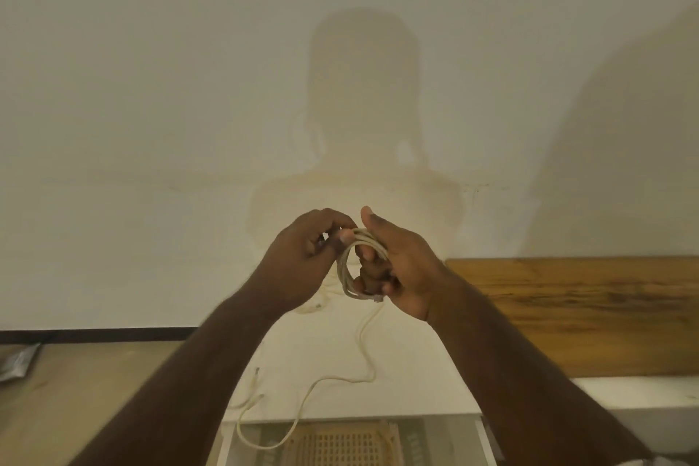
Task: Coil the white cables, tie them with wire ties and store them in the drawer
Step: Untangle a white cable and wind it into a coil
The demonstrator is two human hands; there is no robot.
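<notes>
1. My left hand (311,243): raised in front of me, fingers curled, thumb and fingertips pinching the top of the cable coil (355,265). Whether it also holds a wire tie: can't tell, too small and blurred.

2. My right hand (393,269): beside the left, palm turned toward me, thumb pointing up. Fingers go through the coil and curl round its right side and bottom, gripping it.

3. Cable coil: white, several loops, held up in the air between both hands, approx. upright. A small connector end shows at the bottom of the loops, by my right fingers.

4. Loose cable tail (365,348): same white cable, hangs down from the bottom of the coil, runs over the white cabinet top (416,371), curves left, then drops over the front edge in a loop above the drawer.

5. Second white cable (251,399): lies on the cabinet top, left of the tail, near my left forearm; one end pokes up.

6. Drawer (480,439): open, below the cabinet top at the bottom edge of view. Inside: a tan perforated basket (340,446).

7. Wood panel (586,314): leans against the wall on the right, behind my right forearm.

8. Wall (189,87): pale, carries my shadow, centre.

9. Floor (94,390), left: tan, with a grey packet (19,361) at the far left edge.
</notes>
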